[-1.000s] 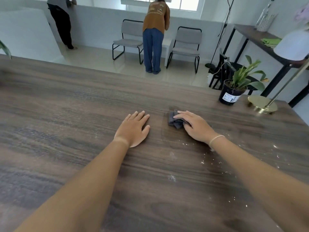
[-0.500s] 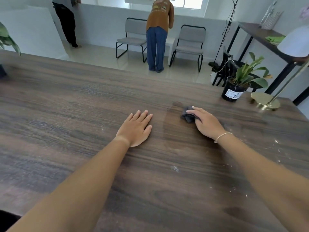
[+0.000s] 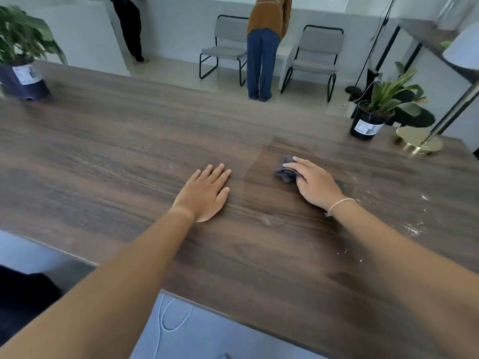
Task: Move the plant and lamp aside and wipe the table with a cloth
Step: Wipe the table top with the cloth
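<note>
The right hand point(image 3: 315, 183) presses a bunched grey cloth point(image 3: 285, 172) onto the table point(image 3: 116, 141) right of centre; the left hand point(image 3: 206, 194) lies spread flat. Plant point(image 3: 373, 117) and lamp point(image 3: 418, 141) stand upper right (already aside). A wide sweep could scatter the white crumbs point(image 3: 412, 229) off the edge.

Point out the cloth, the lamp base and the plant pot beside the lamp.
cloth point(image 3: 285, 172): head view, on the bunched grey fabric showing left of the right hand's fingers.
lamp base point(image 3: 417, 141): head view, on the brass disc's top.
plant pot point(image 3: 364, 126): head view, on the black wall near its white label.
</note>
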A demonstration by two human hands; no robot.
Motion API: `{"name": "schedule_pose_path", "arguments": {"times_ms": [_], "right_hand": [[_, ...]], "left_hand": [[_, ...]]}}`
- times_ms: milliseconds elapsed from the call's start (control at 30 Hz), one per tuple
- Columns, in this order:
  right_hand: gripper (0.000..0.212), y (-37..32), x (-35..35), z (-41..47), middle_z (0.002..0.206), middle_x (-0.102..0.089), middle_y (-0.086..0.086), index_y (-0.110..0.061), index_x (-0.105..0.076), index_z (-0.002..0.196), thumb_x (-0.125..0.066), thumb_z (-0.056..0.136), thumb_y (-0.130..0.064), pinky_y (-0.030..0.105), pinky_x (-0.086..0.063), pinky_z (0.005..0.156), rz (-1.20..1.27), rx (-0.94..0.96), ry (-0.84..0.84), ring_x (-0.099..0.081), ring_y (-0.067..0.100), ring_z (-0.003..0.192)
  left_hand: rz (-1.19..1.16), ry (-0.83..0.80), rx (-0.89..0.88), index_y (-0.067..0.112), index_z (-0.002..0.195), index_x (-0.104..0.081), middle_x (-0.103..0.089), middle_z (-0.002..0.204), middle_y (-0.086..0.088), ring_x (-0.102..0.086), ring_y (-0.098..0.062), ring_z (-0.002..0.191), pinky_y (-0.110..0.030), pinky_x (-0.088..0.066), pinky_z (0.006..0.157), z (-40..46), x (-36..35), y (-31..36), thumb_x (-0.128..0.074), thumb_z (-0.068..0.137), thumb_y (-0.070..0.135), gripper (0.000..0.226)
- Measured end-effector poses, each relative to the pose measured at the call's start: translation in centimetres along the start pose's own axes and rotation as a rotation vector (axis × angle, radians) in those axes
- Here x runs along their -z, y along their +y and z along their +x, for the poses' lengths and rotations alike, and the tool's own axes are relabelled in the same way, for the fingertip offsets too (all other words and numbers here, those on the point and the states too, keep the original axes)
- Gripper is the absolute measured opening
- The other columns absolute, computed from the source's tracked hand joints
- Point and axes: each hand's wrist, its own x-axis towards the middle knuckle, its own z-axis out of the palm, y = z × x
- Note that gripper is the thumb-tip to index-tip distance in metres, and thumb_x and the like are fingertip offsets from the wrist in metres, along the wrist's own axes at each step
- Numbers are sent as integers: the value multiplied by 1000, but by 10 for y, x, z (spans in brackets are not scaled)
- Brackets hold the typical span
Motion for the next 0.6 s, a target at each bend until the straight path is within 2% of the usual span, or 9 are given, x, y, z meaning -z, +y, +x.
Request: {"name": "schedule_pose_path", "arguments": {"times_ms": [100,167,200,233,300,367,433,500,600], "right_hand": [[44,-53,-20,-61,143,-45,5,-21,-58,123,-40,85,-7,16,-15,111,24,346,-155,-38,19,133],[46,-65,-12,-116,143,-41,-9,-28,-56,123,-35,85,-14,13,-12,112,96,520,-280,-29,6,134],[46,-57,-4,-131,142,-38,-14,-30,-55,123,-34,84,-16,12,-11,111,112,551,-300,-26,2,134],[46,-43,6,-135,142,-37,-16,-32,-54,123,-34,85,-16,11,-11,111,105,542,-292,-25,1,134],[46,-7,22,-120,142,-39,-11,-34,-53,123,-37,87,-10,12,-14,109,67,402,-211,-30,9,135],[47,21,28,-87,144,-42,0,-29,-54,123,-41,87,-2,20,-20,108,16,146,-89,-37,21,134],[45,12,18,-64,142,-46,9,-21,-58,122,-43,84,0,30,-27,109,-19,18,7,-44,28,130],[46,-26,-1,-72,137,-50,15,-18,-60,120,-39,80,-10,37,-32,109,-25,102,2,-48,32,125],[48,-85,-19,-145,141,-47,4,-25,-56,123,-35,81,-16,28,-21,112,-11,434,-197,-39,19,130]], "left_hand": [[27,-4,17,24,149,-6,-2,160,2,-3,-20,148,-36,-4,119,-21,-3,2,0,89,47,65],[34,-3,25,24,149,-5,-2,160,3,-3,-19,148,-35,-4,119,-33,-4,2,11,76,50,80],[31,-12,37,24,149,-5,-2,160,3,-3,-19,148,-35,-4,119,-39,-5,3,10,77,49,78],[29,-18,50,24,149,-5,-2,160,3,-3,-19,148,-35,-4,119,-44,-5,4,5,81,47,73],[22,-9,67,24,149,-5,-2,160,3,-3,-19,148,-35,-4,119,-53,-6,7,-2,85,42,67],[23,-6,82,24,149,-5,-2,160,3,-2,-19,148,-35,-4,119,-58,-7,9,-6,92,40,59],[21,-1,90,23,149,-5,-1,160,3,-2,-19,148,-36,-3,120,-61,-8,11,-14,99,35,53],[14,-12,87,23,149,-5,-1,160,2,-2,-20,148,-36,-4,120,-62,-6,11,-17,100,33,52],[8,-11,70,22,149,-6,-1,161,1,-2,-21,148,-37,-4,120,-63,-5,10,-18,100,32,52]]}}
